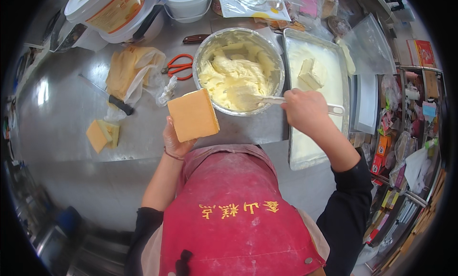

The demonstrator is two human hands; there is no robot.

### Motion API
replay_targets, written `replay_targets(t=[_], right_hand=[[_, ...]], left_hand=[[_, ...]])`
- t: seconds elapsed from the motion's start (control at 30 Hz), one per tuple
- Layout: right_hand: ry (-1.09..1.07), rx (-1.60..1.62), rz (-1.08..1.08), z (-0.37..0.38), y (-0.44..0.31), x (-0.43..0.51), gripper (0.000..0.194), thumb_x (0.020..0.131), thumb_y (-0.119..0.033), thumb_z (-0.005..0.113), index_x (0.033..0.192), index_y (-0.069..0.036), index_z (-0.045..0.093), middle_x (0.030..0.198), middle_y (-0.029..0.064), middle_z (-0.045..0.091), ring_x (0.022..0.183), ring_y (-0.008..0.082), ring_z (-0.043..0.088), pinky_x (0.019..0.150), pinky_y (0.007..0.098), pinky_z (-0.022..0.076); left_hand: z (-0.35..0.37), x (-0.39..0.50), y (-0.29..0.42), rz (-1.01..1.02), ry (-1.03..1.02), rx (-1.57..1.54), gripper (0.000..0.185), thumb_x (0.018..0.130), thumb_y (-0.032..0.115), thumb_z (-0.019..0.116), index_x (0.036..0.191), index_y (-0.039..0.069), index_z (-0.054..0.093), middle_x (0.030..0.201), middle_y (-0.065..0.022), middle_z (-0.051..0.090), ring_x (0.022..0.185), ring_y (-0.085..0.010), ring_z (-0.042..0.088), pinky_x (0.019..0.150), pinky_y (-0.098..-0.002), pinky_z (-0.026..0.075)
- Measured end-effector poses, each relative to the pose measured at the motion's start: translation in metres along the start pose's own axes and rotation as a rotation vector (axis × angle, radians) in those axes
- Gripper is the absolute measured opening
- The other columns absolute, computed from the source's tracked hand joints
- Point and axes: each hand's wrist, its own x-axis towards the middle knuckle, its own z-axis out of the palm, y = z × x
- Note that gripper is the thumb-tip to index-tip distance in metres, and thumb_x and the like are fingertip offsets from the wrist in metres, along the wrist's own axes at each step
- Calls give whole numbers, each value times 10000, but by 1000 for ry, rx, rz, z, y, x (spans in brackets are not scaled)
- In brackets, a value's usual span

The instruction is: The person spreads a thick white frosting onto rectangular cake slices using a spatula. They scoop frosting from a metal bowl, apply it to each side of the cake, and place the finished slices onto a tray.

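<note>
My left hand (pixel 175 138) holds a square slab of orange-yellow sponge cake (pixel 193 115) from below, beside the near left rim of a metal mixing bowl (pixel 281 79). Pale yellow cream (pixel 239 75) fills much of the bowl. In my right hand (pixel 306 106) is a white-handled spatula (pixel 275 99); its head lies in the cream and is partly hidden by it. A cream-coated block (pixel 312 74) rests in a metal tray (pixel 291 147) of pale cream or powder at the right. Two cake pieces (pixel 102 134) sit on the steel table at the left.
Left of the bowl are red-handled scissors (pixel 180 66), a crumpled plastic bag (pixel 134 70) and a black-handled knife (pixel 120 104). A wooden-handled tool (pixel 196 39) lies behind. White tubs (pixel 107 11) stand at the back left. Packed shelves (pixel 400 133) are at the right.
</note>
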Motion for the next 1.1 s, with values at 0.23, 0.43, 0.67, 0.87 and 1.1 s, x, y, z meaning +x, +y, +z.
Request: replay_targets(t=[0.23,0.43,0.67,0.87,1.1], right_hand=[[95,135,32,22,-14,-15,215,885,-272,648,824,-66,638,800,102,671,679,326,658,613,415,511],[-159,736,343,71,10,-32,254,948,-271,611,903,-23,639,774,66,645,671,193,641,640,326,503],[-103,1704,252,104,-11,-54,174,965,-129,594,1076,5,590,897,61,664,743,111,627,676,262,515],[180,1522,161,67,-41,-65,299,919,-6,592,1218,-18,596,947,81,688,819,146,670,685,272,513],[459,997,-16,46,-54,-67,426,847,21,635,1260,-82,625,862,119,627,725,293,625,635,343,495]], left_hand=[[0,0,-4,-1,48,16,767,850,576,678,1421,120,447,1371,-99,550,1231,-303,567,957,-489,524],[9,-3,3,100,137,47,892,819,608,692,1485,126,345,1459,-131,438,1317,-355,470,986,-510,501],[48,6,24,128,-131,-37,1076,752,568,783,1548,118,215,1578,-167,245,1423,-486,254,1084,-611,399],[78,21,25,118,-161,-106,1034,767,478,809,1549,141,223,1572,-147,281,1432,-430,279,1097,-626,370],[78,27,23,98,-237,-147,927,833,472,746,1539,141,245,1556,-134,320,1408,-366,351,1111,-617,357]])
